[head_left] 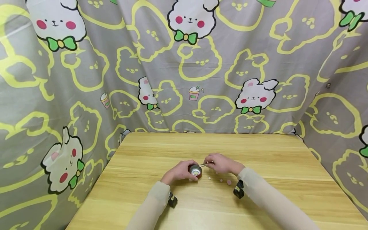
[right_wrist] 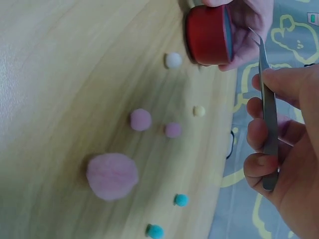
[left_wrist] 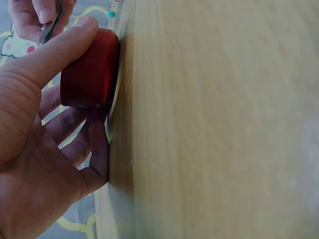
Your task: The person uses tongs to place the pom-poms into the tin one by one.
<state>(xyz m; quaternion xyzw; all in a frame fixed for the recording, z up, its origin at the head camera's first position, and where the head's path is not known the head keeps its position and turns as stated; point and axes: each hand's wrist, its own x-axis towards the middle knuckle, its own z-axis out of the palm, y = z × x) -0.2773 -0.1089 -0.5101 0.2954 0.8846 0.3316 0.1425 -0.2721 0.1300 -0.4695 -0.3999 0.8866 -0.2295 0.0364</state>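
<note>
A small round red tin (right_wrist: 207, 37) stands upright on the table, its opening facing up. My left hand (head_left: 181, 171) grips it from the side, the thumb on one wall and the fingers curled behind it. Silver tweezers (right_wrist: 269, 114) with fine bent tips are pinched between the thumb and fingers of my right hand (head_left: 219, 163). Their tips point at the tin's mouth in the head view; I see no pom-pom between them. Near the tin lie a white pom-pom (right_wrist: 173, 60), a cream one and two small pink pom-poms (right_wrist: 140, 119).
A larger pink pom-pom (right_wrist: 112, 177) and two teal pom-poms (right_wrist: 181, 200) lie on the wooden table (head_left: 138, 191), farther from the tin. A patterned grey curtain (head_left: 178, 70) hangs behind the table and along both sides.
</note>
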